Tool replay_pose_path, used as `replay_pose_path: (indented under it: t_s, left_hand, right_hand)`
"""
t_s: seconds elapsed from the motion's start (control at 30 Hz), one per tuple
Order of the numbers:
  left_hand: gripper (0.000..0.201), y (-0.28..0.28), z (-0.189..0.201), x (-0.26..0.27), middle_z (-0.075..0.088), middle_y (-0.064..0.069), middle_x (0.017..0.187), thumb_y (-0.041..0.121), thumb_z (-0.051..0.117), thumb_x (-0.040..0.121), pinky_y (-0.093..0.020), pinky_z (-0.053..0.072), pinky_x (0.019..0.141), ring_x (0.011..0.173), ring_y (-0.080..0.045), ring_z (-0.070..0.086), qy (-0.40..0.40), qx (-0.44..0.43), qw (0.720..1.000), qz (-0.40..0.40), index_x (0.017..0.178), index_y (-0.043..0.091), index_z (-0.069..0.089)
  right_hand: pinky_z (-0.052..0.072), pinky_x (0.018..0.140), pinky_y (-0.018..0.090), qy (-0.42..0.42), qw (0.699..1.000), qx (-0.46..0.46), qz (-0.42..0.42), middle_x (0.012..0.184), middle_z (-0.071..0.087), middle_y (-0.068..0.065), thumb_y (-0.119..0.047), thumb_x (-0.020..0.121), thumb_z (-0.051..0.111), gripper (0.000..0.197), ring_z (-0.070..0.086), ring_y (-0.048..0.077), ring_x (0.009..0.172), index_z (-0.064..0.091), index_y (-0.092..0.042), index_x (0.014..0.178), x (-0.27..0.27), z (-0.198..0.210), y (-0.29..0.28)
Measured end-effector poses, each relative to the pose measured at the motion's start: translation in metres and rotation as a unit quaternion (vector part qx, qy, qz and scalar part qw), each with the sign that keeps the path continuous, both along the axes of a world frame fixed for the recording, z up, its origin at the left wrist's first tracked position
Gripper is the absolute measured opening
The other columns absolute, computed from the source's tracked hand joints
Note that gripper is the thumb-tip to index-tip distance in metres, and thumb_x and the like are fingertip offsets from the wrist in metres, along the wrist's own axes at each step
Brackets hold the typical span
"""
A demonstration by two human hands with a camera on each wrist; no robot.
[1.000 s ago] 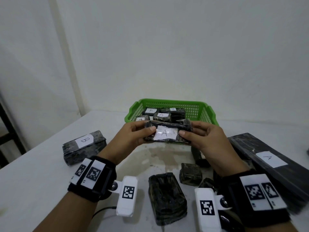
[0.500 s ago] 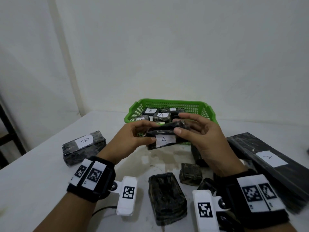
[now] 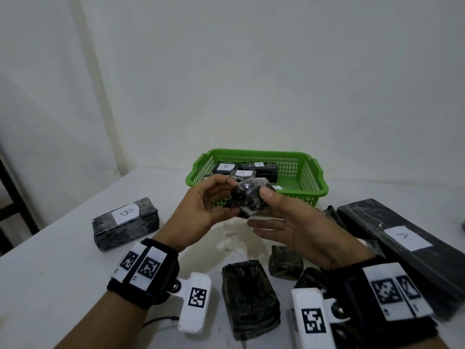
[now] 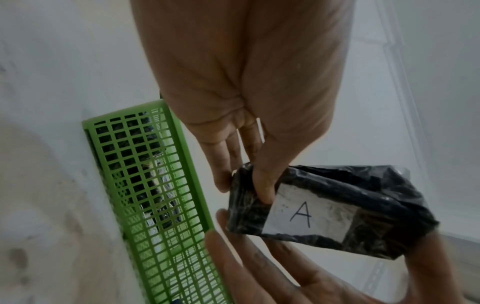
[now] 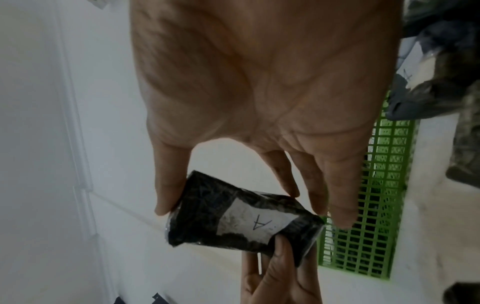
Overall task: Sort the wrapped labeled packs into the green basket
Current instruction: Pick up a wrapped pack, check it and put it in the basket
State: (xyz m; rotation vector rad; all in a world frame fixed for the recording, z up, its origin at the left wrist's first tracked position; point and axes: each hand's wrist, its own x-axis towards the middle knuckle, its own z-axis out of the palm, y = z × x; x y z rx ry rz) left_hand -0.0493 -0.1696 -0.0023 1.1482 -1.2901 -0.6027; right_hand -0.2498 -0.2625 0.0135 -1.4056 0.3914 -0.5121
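A small dark wrapped pack [image 3: 250, 197] with a white label marked A [image 4: 309, 214] is held in the air between both hands, just in front of the green basket [image 3: 319, 192]. My left hand [image 3: 232, 197] pinches its left end between thumb [image 4: 265, 185] and fingers. My right hand [image 3: 260, 210] has its thumb [image 5: 168, 195] on the other end and straight fingers under the pack [image 5: 241, 222]. In the head view the label faces away. Several labelled packs [image 3: 241, 172] lie in the basket [image 4: 155, 195].
On the white table a pack marked B [image 3: 125, 222] lies at the left and a long pack marked A [image 3: 402, 240] at the right. Dark packs with no label showing [image 3: 249, 298] [image 3: 284, 263] sit near the front between my wrists. A wall stands close behind the basket.
The pack has been turned over between my hands, so its A label no longer faces the head camera. My right fingers have come round beneath it.
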Motion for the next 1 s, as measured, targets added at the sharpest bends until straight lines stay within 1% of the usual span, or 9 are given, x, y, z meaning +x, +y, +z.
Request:
replay_pose_path:
  t_s: [0.1, 0.2, 0.27, 0.37, 0.47, 0.57, 0.73, 0.87, 1.0]
  left_hand:
    - [0.042, 0.002, 0.003, -0.001, 0.069, -0.011, 0.125, -0.015, 0.07, 0.082, -0.028, 0.056, 0.094, 0.121, -0.02, 0.065, -0.002, -0.013, 1.0, -0.013, 0.119, 0.004, 0.06]
    - [0.054, 0.005, 0.006, 0.002, 0.065, -0.001, 0.137, -0.005, 0.075, 0.085, -0.03, 0.053, 0.1, 0.131, -0.017, 0.059, -0.015, 0.004, 0.998, -0.053, 0.133, 0.006, 0.054]
    - [0.084, 0.006, 0.005, 0.006, 0.053, -0.002, 0.151, 0.021, 0.085, 0.08, -0.041, 0.047, 0.11, 0.141, -0.021, 0.05, 0.025, 0.041, 0.994, -0.1, 0.151, 0.015, 0.041]
    - [0.113, 0.005, 0.004, 0.002, 0.053, -0.007, 0.152, 0.063, 0.087, 0.065, -0.051, 0.038, 0.117, 0.141, -0.026, 0.051, 0.051, 0.09, 0.99, -0.095, 0.155, 0.015, 0.038]
    - [0.076, 0.002, 0.003, -0.007, 0.064, -0.011, 0.139, 0.048, 0.078, 0.077, -0.056, 0.038, 0.117, 0.133, -0.03, 0.058, 0.038, 0.087, 0.991, -0.096, 0.14, 0.01, 0.057]
    - [0.065, 0.0, 0.001, -0.008, 0.069, -0.013, 0.132, 0.038, 0.072, 0.074, -0.056, 0.042, 0.114, 0.127, -0.032, 0.062, 0.061, 0.079, 0.992, -0.079, 0.133, 0.012, 0.063]
    - [0.068, 0.002, 0.002, -0.006, 0.063, -0.011, 0.14, 0.036, 0.074, 0.077, -0.051, 0.042, 0.115, 0.133, -0.029, 0.059, 0.064, 0.086, 0.987, -0.117, 0.138, 0.012, 0.058]
    - [0.077, 0.005, 0.004, -0.01, 0.061, -0.011, 0.143, 0.052, 0.081, 0.077, -0.046, 0.043, 0.115, 0.135, -0.03, 0.056, 0.051, 0.078, 0.987, -0.13, 0.139, 0.013, 0.059]
    - [0.061, 0.0, 0.002, -0.009, 0.068, -0.015, 0.132, 0.033, 0.071, 0.076, -0.044, 0.05, 0.105, 0.125, -0.031, 0.064, 0.055, 0.066, 0.992, -0.095, 0.131, 0.008, 0.064]
  right_hand:
    - [0.048, 0.114, 0.043, -0.038, 0.999, -0.01, 0.0, 0.125, 0.073, 0.018, -0.053, 0.053, 0.094, 0.066, 0.069, 0.027, 0.112, 0.083, -0.015, 0.105, 0.003, 0.0, 0.001]
    - [0.051, 0.11, 0.037, -0.051, 0.998, -0.014, -0.02, 0.121, 0.077, 0.012, -0.041, 0.069, 0.085, 0.048, 0.071, 0.018, 0.109, 0.081, -0.013, 0.108, 0.007, -0.001, 0.001]
    - [0.052, 0.109, 0.036, -0.055, 0.997, -0.018, -0.045, 0.117, 0.078, 0.008, -0.035, 0.068, 0.086, 0.053, 0.073, 0.014, 0.109, 0.077, -0.011, 0.114, 0.01, -0.003, 0.0]
    - [0.051, 0.112, 0.044, -0.045, 0.995, -0.036, -0.08, 0.119, 0.078, 0.006, -0.041, 0.055, 0.092, 0.08, 0.073, 0.02, 0.115, 0.071, -0.01, 0.126, 0.012, -0.007, -0.003]
    - [0.05, 0.112, 0.045, -0.036, 0.995, -0.046, -0.087, 0.123, 0.077, 0.005, -0.046, 0.047, 0.1, 0.1, 0.073, 0.02, 0.116, 0.065, -0.012, 0.134, 0.01, -0.009, -0.008]
    - [0.049, 0.112, 0.04, -0.019, 0.995, -0.066, -0.071, 0.126, 0.076, 0.002, -0.059, 0.038, 0.101, 0.121, 0.072, 0.016, 0.118, 0.058, -0.014, 0.143, 0.008, -0.008, -0.008]
    - [0.05, 0.112, 0.041, -0.014, 0.991, -0.089, -0.097, 0.125, 0.076, 0.0, -0.069, 0.044, 0.095, 0.11, 0.071, 0.015, 0.118, 0.065, -0.017, 0.136, 0.011, -0.008, -0.005]
    - [0.05, 0.112, 0.044, -0.024, 0.989, -0.089, -0.113, 0.119, 0.078, 0.0, -0.07, 0.04, 0.096, 0.105, 0.072, 0.017, 0.116, 0.071, -0.017, 0.127, 0.011, -0.009, -0.005]
    - [0.053, 0.107, 0.039, -0.011, 0.993, -0.077, -0.086, 0.118, 0.079, -0.001, -0.052, 0.048, 0.095, 0.089, 0.074, 0.014, 0.112, 0.069, -0.019, 0.127, 0.01, -0.009, -0.004]
